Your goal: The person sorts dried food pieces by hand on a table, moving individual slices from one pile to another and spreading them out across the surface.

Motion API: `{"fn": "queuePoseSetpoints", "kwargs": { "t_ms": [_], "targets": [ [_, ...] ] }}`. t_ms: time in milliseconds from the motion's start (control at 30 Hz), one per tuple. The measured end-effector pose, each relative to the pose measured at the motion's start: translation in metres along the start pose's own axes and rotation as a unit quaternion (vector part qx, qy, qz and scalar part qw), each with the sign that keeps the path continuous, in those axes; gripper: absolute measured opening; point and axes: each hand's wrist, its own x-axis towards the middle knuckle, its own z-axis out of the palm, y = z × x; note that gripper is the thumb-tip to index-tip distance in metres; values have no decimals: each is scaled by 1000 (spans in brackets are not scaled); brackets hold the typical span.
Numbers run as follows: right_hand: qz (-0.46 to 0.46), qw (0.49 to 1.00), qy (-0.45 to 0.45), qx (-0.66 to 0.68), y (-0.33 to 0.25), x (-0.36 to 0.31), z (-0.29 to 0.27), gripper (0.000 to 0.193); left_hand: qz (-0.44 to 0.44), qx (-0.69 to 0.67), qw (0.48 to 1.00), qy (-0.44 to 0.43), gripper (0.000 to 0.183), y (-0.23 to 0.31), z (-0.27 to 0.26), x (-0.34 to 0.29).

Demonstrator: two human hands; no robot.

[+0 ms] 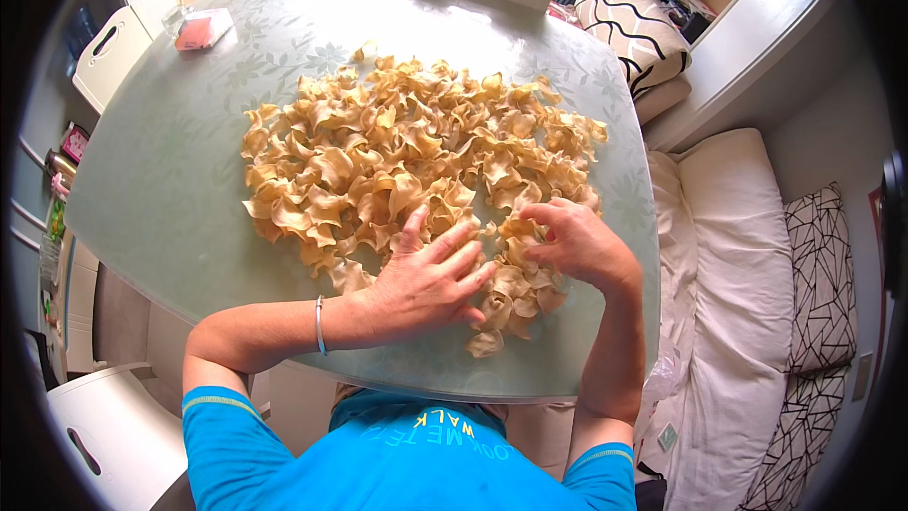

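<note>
A broad heap of thin, curled, pale tan dried slices (331, 166) is spread over the middle of the table; their exact kind cannot be made out. My left hand (426, 274) reaches in over the near edge of the heap, fingers spread, palm down and nothing visibly gripped. On the right, my right hand (582, 244) is bent over the slices with its fingers curled. A gap shows between its thumb and forefinger, and no slice is visible in it. Below and between the hands lies a smaller cluster of slices (511, 303), reaching toward the near table edge.
The table (170, 170) has a pale, leaf-patterned top with a curved edge. A clear container with something orange-red (201, 30) stands far left. White chairs (118, 440) flank the table at left and far side. A cream sofa (733, 255) with patterned cushions (818, 274) runs along the right.
</note>
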Motion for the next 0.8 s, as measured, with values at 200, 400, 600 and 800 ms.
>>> {"fn": "queuePoseSetpoints", "kwargs": {
  "t_ms": [200,400,600,800],
  "targets": [
    [-39,997,58,15,-12,11,24,51,128,-86,988,27,63,12,6,-2],
    [-66,990,118,38,16,20,26,51,128,-86,988,17,62,16,5,-4],
    [65,996,62,-27,21,5,2,48,47,-30,998,-12,67,19,-6,-2],
    [-79,986,144,2,-9,7,13,41,7,9,999,31,67,9,-1,-1]
  ]
}}
